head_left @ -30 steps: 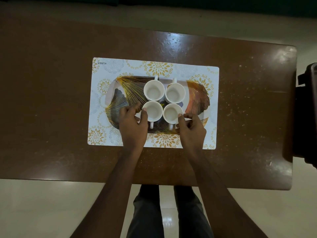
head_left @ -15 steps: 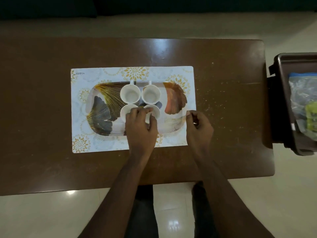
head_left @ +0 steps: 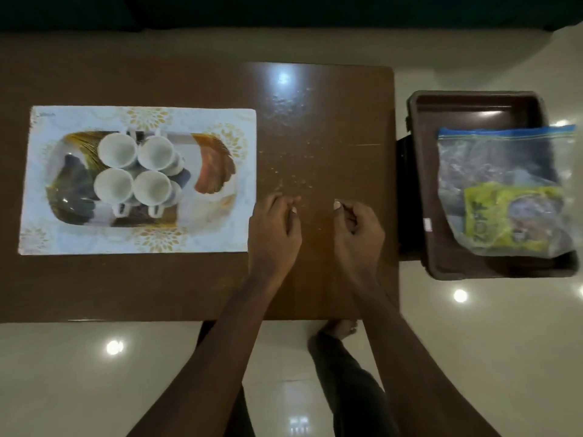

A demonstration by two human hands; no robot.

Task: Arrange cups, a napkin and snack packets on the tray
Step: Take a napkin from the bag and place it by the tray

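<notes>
Cups point(head_left: 117, 150) on tray point(head_left: 214, 171); left hand point(head_left: 273, 225), right hand point(head_left: 358, 228) loosely curled beside it.

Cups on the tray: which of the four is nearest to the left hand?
The front-right cup: it stands in the near row, on the side toward the left hand. The other three lie farther away.

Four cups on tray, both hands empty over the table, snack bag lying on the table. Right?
No. Head view: the snack bag lies in the bin beside the table, not on it. Four cups on the tray, left hand and right hand empty over the table: correct.
</notes>
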